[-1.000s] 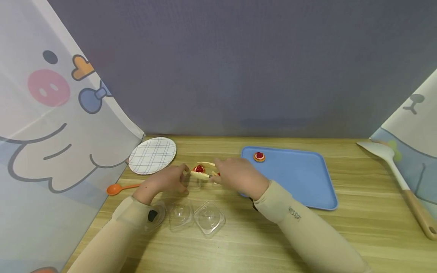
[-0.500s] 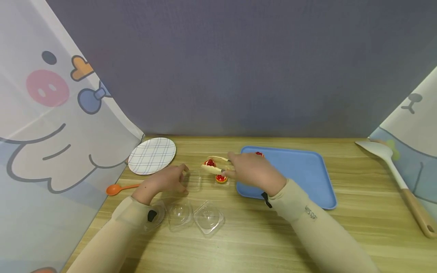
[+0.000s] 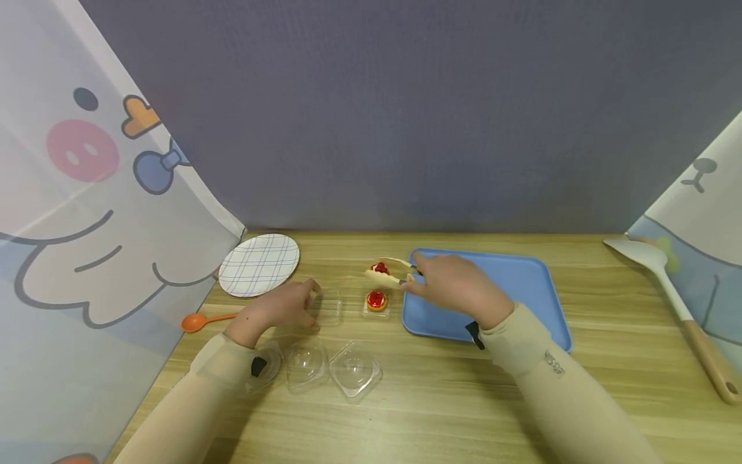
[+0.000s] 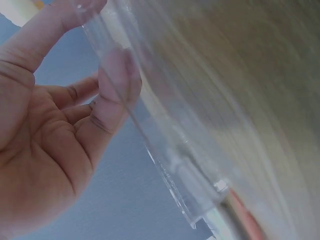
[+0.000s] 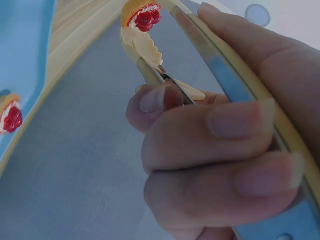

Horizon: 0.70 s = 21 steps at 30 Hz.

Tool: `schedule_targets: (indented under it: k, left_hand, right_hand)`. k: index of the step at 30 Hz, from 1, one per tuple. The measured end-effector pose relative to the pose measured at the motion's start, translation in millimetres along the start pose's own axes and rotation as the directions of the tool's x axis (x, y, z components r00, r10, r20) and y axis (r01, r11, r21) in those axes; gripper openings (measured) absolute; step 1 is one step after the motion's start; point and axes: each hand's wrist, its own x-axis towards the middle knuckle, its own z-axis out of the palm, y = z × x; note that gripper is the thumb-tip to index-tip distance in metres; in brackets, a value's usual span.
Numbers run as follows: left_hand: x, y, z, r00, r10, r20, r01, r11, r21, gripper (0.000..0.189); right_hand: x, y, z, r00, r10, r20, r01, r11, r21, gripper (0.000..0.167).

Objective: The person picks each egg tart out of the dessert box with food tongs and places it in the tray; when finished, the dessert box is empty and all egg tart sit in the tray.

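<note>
In the head view my right hand [image 3: 449, 283] grips a pair of tongs [image 3: 384, 279] with cream scalloped tips. A small red-topped tart [image 3: 380, 268] sits between those tips; the right wrist view shows the held tart [image 5: 145, 19] at the far end, with the fingers [image 5: 210, 165] wrapped round the handles. Directly below it, a second tart [image 3: 377, 301] rests in a small clear tub. My left hand [image 3: 284, 305] holds the edge of a clear plastic container [image 3: 330, 307]; in the left wrist view a fingertip shows through the container wall [image 4: 165, 165].
A blue tray [image 3: 504, 296] lies at right, its tart [image 5: 11, 116] visible in the right wrist view. Clear domed lids [image 3: 355, 370] stand in front. A checked plate [image 3: 259, 264] and orange spoon [image 3: 203, 321] are at left, a long white spatula [image 3: 666, 277] far right.
My right hand has moved rightward with the tongs and the tart between them, toward the tray, uncovering the tart in the tub and covering the tray's tart. The left hand stays put.
</note>
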Motion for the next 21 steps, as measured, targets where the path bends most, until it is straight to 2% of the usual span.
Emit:
schedule_targets:
  k: [2,14,17,21]
  left_hand:
    - [0.3,-0.7,0.4,1.0,-0.003,-0.002,0.003,1.0,-0.001,0.08]
    - [-2.1,-2.4,1.1,1.0,0.0,-0.008,0.0,1.0,-0.004,0.08]
    - [-1.5,-3.2,1.5,1.0,0.002,-0.01,-0.002,1.0,-0.003,0.08]
    - [-1.3,-2.8,1.8,1.0,0.001,-0.007,-0.001,1.0,0.002,0.08]
  right_hand:
    - [-1.5,5,-1,1.0,0.002,-0.005,-0.002,1.0,0.01,0.048]
    - [-12.4,39,-8,0.997,0.079,0.008,-0.079,0.997,0.013,0.064]
    - [-16.9,47,-10,0.996,0.091,0.012,-0.091,0.996,0.022,0.063]
    - [-22.5,60,-10,0.994,0.105,-0.012,-0.104,0.993,0.046,0.052]
